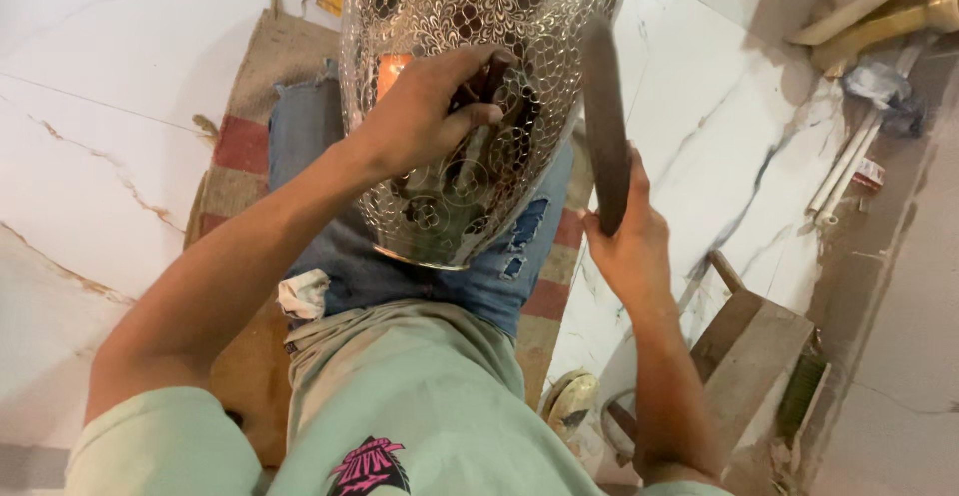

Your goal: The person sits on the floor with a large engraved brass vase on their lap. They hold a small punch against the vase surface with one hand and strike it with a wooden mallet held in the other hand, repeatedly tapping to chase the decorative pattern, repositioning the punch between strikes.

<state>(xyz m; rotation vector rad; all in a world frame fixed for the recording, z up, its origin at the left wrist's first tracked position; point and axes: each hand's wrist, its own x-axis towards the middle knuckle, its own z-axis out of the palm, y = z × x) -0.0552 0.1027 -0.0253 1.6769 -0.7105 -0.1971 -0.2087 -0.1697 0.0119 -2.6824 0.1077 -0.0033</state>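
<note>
Across the lap, at upper centre of the frame, a pierced silver metal vessel (470, 96) is rested on jeans (400, 266). A small punch (486, 86) is pinched against its wall by the left hand (430, 116), fingers curled tight. A dark hammer bar (604, 126) is gripped by the right hand (624, 231). Judged from this, the punch should be kept square and the vessel steadied.

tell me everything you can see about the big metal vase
The vase is silvery metal, its wall pierced all over with a scale-and-flower pattern. It lies tilted across the person's jeans, its open rim toward them. The left hand presses a small tool on its wall; the right hand holds a dark bar beside it.
</note>
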